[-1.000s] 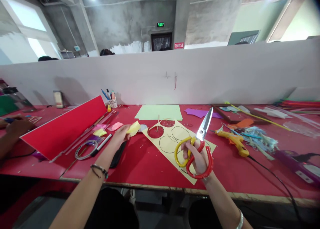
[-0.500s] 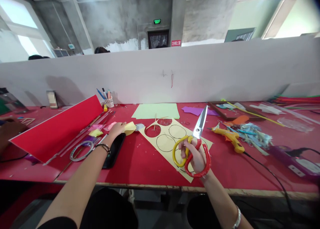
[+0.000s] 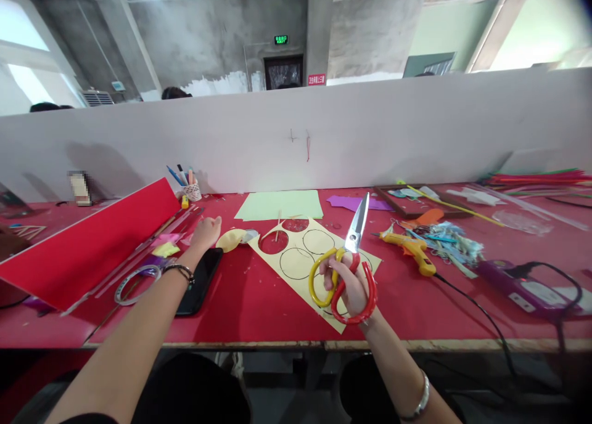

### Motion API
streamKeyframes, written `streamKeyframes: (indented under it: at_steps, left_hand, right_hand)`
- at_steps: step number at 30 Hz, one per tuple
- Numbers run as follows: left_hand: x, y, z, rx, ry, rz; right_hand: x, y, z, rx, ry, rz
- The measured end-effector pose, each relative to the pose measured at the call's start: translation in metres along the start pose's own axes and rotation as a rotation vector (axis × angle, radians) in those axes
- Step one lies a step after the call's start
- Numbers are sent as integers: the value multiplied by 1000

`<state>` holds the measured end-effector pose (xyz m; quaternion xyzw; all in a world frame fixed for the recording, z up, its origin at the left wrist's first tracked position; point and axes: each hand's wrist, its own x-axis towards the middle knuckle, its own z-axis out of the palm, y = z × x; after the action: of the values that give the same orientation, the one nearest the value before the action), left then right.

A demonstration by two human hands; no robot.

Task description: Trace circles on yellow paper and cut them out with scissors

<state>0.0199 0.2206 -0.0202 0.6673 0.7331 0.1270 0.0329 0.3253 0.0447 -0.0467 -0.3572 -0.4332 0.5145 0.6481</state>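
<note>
The right hand (image 3: 351, 288) is clenched on the red-and-yellow-handled steel scissors (image 3: 345, 270), blades pointing up and away over the pale yellow paper sheet with drawn circles (image 3: 308, 260) lying on the red counter (image 3: 259, 301). The left hand (image 3: 205, 232), released, rests beside a cut yellow paper disc (image 3: 230, 239), left of the sheet.

A yellow glue gun (image 3: 411, 249), a black phone (image 3: 202, 278) and a pale green paper sheet (image 3: 280, 204) lie on the red surface (image 3: 259, 307).
</note>
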Motion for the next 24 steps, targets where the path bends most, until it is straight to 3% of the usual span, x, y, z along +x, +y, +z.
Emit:
streamKeyframes:
  at_steps: [3,9,13,24]
  left_hand:
    - [-9,27,4,37,-17,123]
    - [-31,69,22,107,-170,356]
    - [-38,76,29,140,-199,395]
    - [-42,85,41,227,-67,426]
  right_hand:
    - [1,0,0,-3,1,-9]
    - [0,0,0,-11,-10,-6]
    - [-1,-2,-1,4,-3,-8]
    - [1,-1,-7,31,-19,-27]
